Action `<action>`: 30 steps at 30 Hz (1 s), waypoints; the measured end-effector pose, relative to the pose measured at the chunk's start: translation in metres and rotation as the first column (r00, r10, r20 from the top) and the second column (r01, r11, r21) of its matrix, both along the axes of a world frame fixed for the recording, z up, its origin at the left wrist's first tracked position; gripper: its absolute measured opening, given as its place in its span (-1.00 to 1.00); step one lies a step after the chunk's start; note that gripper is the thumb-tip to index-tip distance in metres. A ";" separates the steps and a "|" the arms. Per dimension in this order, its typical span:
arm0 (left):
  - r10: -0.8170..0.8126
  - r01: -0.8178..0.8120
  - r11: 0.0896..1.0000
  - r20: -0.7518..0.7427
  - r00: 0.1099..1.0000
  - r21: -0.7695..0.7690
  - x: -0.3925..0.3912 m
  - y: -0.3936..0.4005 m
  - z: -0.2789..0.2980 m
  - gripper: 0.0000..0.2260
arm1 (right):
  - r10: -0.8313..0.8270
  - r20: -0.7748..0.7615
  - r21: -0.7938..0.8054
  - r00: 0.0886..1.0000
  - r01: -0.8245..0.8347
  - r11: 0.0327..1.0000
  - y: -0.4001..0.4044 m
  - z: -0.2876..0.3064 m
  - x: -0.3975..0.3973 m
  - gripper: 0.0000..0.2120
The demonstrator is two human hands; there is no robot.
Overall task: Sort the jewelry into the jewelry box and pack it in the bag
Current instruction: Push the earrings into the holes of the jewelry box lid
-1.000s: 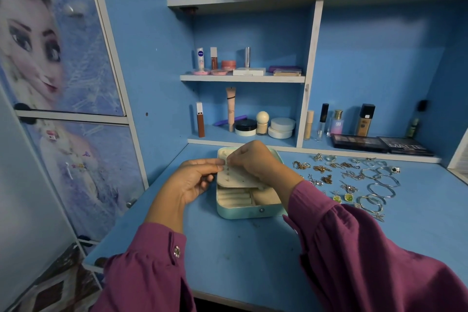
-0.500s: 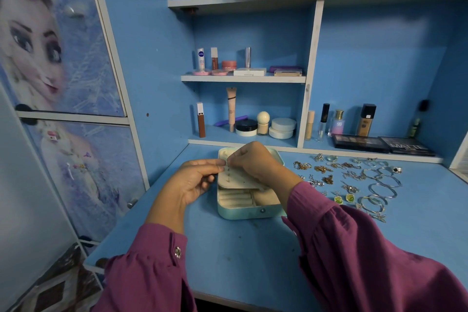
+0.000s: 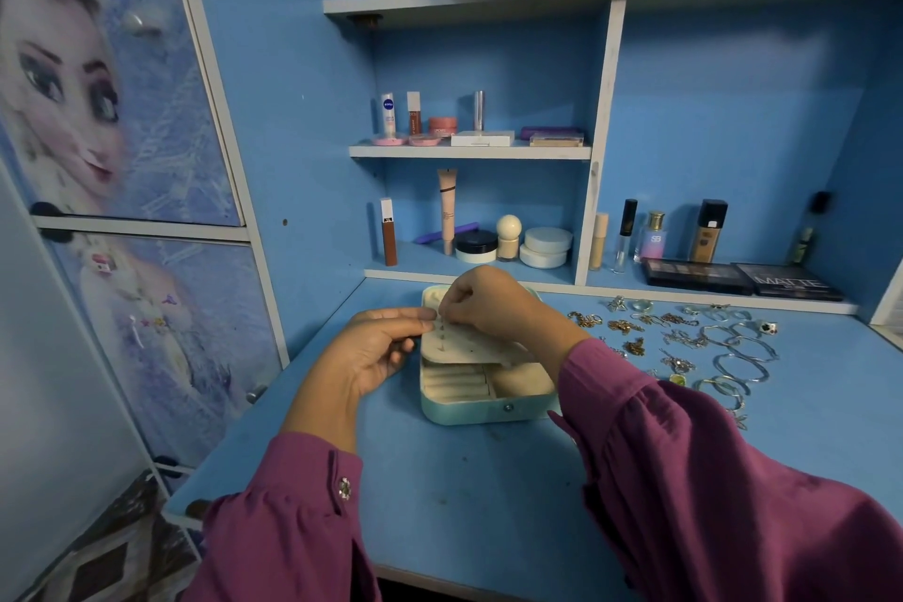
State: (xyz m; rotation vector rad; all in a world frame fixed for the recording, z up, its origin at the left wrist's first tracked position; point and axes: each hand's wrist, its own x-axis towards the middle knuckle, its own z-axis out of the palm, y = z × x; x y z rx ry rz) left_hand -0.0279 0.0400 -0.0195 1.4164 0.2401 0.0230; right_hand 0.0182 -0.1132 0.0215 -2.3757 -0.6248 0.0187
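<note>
While nothing has visibly shifted, right hand (image 3: pixel 488 303) pinches something tiny, unidentifiable, at earring panel (image 3: pixel 464 342); left hand (image 3: pixel 376 352) steadies it, so sorting continues.

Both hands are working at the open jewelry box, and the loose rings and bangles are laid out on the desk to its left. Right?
Not quite: the head view shows the loose jewelry lying to the right of the jewelry box, not left. Both the left hand and right hand are at the open box.
</note>
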 end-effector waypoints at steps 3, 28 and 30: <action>0.000 0.000 1.000 0.000 1.000 -0.002 0.000 0.000 0.000 -0.85 | 0.035 0.041 -0.083 0.999 -0.032 0.996 0.002 -0.001 0.000 -0.79; 0.022 -0.022 0.999 0.014 1.000 0.046 0.001 -0.001 0.000 -0.80 | 0.049 0.116 -0.034 0.992 -0.045 0.998 -0.037 -0.006 -0.004 -0.85; 0.020 -0.021 0.999 0.026 0.999 0.036 0.001 -0.002 0.000 -0.73 | -0.036 0.081 0.042 0.996 0.033 0.999 -0.055 -0.003 -0.001 -0.85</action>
